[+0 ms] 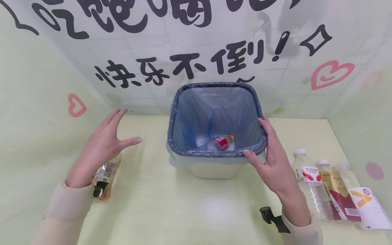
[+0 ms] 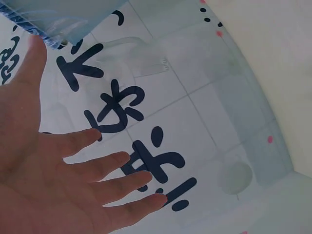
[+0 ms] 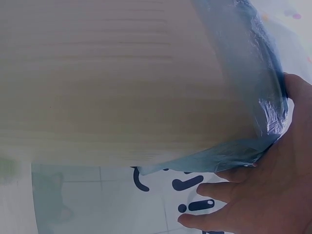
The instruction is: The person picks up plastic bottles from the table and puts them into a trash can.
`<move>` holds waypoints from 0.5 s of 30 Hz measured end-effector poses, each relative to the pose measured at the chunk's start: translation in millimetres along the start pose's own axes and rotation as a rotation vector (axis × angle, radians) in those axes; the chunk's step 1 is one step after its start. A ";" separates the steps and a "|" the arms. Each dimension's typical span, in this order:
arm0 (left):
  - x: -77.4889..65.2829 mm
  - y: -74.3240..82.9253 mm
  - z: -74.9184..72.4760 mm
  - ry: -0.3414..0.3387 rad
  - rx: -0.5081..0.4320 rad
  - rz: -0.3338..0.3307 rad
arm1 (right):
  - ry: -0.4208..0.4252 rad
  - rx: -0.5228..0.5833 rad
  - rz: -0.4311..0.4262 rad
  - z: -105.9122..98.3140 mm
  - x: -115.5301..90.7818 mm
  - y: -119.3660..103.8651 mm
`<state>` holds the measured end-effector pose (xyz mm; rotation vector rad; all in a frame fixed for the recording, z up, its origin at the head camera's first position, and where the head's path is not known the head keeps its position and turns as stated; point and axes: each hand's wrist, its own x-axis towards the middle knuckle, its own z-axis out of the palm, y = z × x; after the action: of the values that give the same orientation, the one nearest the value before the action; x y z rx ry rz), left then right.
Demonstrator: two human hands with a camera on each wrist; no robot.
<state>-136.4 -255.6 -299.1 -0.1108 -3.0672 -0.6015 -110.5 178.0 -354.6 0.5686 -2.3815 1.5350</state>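
A trash bin (image 1: 211, 170) with a pale body and a dark rim, lined with a blue plastic bag (image 1: 196, 109), stands in the middle of the head view. Inside lies a clear bottle with a red label (image 1: 221, 143). My right hand (image 1: 277, 165) touches the bin's right front corner, thumb on the front rim and fingers along the right side. In the right wrist view its fingers (image 3: 214, 191) extend fairly straight beside the bag's edge. To the left of the bin, my left hand (image 1: 102, 144) hovers with fingers spread and thumb extended, holding nothing.
A bottle of amber liquid (image 1: 105, 178) lies partly hidden under my left wrist. At the right are a clear bottle (image 1: 312, 187), a gold and maroon bottle (image 1: 340, 190) and a white-labelled bottle (image 1: 365, 200). A glossy wall with black lettering (image 1: 190, 64) rises behind the pale table (image 1: 196, 211).
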 end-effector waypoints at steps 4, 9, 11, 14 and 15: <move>-5.9 -10.1 3.5 -0.010 0.006 -0.020 | -0.004 0.004 -0.009 1.5 1.5 0.2; -10.3 -19.3 8.6 0.006 0.002 -0.020 | -0.003 -0.001 0.006 0.7 1.4 0.6; -9.9 -21.6 10.8 0.016 0.000 -0.015 | -0.002 0.002 0.012 -0.3 0.8 1.2; -9.3 -25.1 13.5 0.034 0.006 -0.008 | 0.001 0.001 0.012 -1.8 -0.1 2.4; -9.3 -26.3 14.3 0.039 0.007 -0.007 | 0.002 0.002 0.010 -2.3 -0.3 2.9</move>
<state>-129.1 -275.1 -322.6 -0.0870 -3.0334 -0.5857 -111.5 181.2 -356.2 0.5559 -2.3850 1.5412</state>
